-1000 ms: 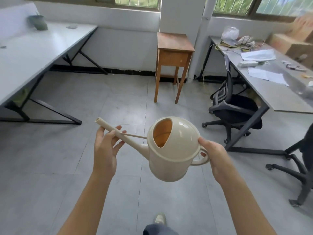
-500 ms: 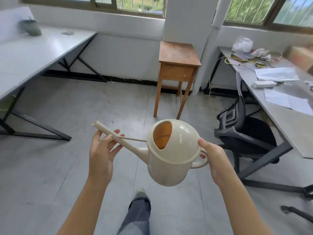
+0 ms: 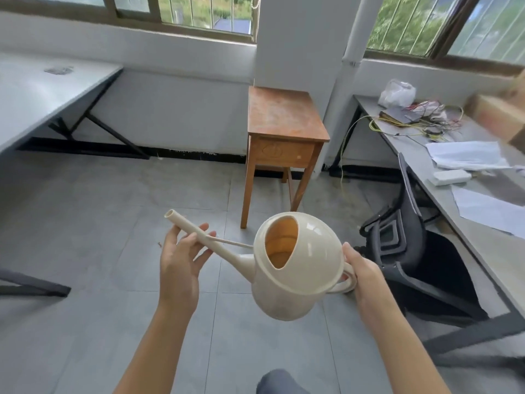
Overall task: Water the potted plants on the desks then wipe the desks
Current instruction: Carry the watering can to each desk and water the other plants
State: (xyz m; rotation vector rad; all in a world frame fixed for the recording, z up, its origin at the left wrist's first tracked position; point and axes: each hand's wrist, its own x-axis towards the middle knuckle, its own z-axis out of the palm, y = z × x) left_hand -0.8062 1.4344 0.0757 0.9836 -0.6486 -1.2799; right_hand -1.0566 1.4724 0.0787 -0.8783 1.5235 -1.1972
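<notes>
Right hand (image 3: 366, 277) curled round the handle of the watering can (image 3: 298, 268), held in the air above the floor, spout pointing left. Left hand (image 3: 181, 260) fingers loosely spread, propping the spout. Beyond: office chair (image 3: 412, 251), wooden table (image 3: 284, 115), cluttered desk (image 3: 505, 251) right, white desk (image 3: 34, 92) left.

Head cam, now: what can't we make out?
Head view only.
- Water level: watering can opening shows only part of the inside.
- Fingers of the right hand: mostly hidden by handle and hand's back.
- Left desk: mostly cut off by the left edge.
- Right desk clutter: blurred, cut off at right edge.
</notes>
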